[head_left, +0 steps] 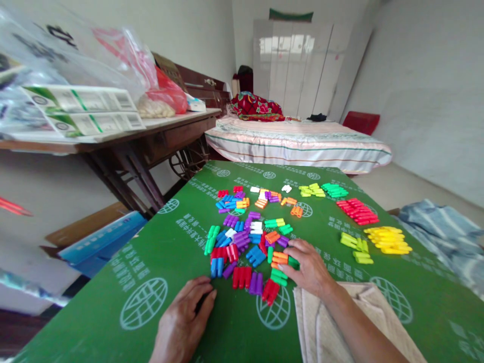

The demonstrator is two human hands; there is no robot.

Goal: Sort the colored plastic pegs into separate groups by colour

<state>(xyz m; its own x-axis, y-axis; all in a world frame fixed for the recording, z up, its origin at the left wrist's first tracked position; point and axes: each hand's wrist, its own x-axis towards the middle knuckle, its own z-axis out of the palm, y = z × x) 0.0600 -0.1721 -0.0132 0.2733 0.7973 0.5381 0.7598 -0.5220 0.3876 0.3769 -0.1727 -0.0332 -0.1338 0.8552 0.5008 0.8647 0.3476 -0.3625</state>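
Note:
A mixed heap of small coloured plastic pieces (247, 237) lies in the middle of a green board (151, 262). My right hand (308, 267) rests at the heap's near right edge, its fingers closed on a green piece (293, 262) beside orange ones. My left hand (185, 317) lies flat on the board just below the heap's left side, fingers stretched out, holding nothing. Sorted groups lie at the right: red pieces (357, 210), yellow pieces (388, 239), lime pieces (357, 247) and green pieces (335, 190).
A beige towel (340, 322) lies under my right forearm. A wooden sewing table (151, 136) with boxes and plastic bags stands at the left. A bed (295, 141) is behind the board, a blue cloth (446, 232) at the right.

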